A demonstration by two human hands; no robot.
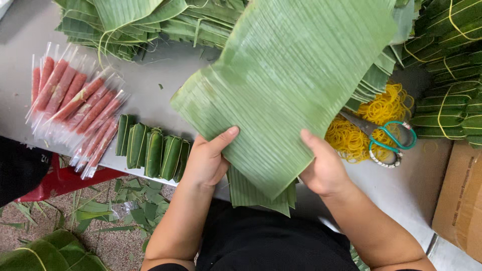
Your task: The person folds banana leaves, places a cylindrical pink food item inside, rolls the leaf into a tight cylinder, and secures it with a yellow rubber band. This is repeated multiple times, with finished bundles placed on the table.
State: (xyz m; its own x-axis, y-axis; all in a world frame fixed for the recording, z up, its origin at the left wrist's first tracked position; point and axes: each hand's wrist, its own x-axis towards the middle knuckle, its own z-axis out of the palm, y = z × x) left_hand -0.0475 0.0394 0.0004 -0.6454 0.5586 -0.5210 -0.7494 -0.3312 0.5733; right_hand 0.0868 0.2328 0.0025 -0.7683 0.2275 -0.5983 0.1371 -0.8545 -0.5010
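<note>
1. Around the work: wrapped pink sausages (75, 108) in clear sleeves lie near the table's (165, 75) left edge, with small tied leaf rolls (153, 150) just beside them at the front edge.
2. Right side: a heap of yellow rubber bands (371, 120) with green-handled scissors (386, 140) on top, tied leaf bundles (447, 90) stacked behind.
3. The banana leaf sheet (286, 85), broad, ribbed, pale green, is held tilted over the front edge.
4. Left hand (208, 160) and right hand (324, 168) each pinch its lower corner, thumbs on top, fingers closed beneath.
</note>
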